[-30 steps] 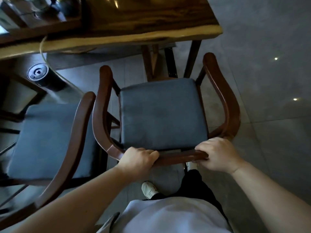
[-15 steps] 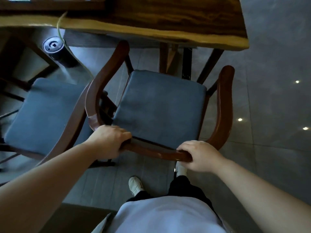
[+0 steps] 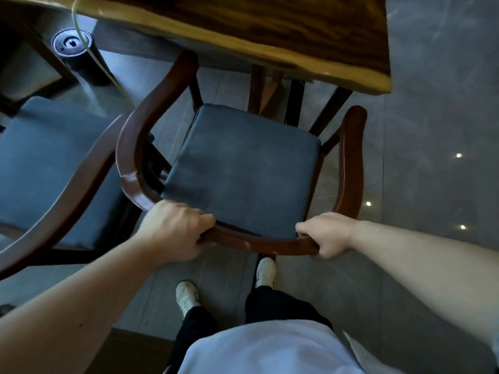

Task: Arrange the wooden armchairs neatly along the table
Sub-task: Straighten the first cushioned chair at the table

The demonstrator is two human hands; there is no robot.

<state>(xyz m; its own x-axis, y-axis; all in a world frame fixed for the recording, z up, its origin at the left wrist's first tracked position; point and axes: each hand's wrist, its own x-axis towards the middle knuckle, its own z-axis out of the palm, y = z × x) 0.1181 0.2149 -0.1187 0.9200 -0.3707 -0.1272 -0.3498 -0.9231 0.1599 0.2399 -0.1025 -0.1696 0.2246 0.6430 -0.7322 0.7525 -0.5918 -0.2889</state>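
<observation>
A wooden armchair (image 3: 351, 163) with a curved reddish-brown rail and a dark blue seat cushion stands right in front of me, facing the dark wooden table (image 3: 283, 36). My left hand (image 3: 172, 228) grips the left part of its back rail. My right hand (image 3: 324, 234) grips the right part of the same rail. The chair's left armrest tip lies at the table's pale edge, and its front legs are hidden under the tabletop. A second armchair (image 3: 67, 179) of the same kind stands close on the left, its arm rail almost touching the first chair.
A black cylinder (image 3: 73, 47) stands on the floor under the table at upper left, with a pale cord (image 3: 108, 68) running down past it. Grey tiled floor (image 3: 432, 130) spreads to the right. My feet in white shoes (image 3: 266, 271) stand just behind the chair.
The chair has turned clockwise and slid nearer the table, its left armrest now reaching the table edge. Both hands kept their grip on the back rail.
</observation>
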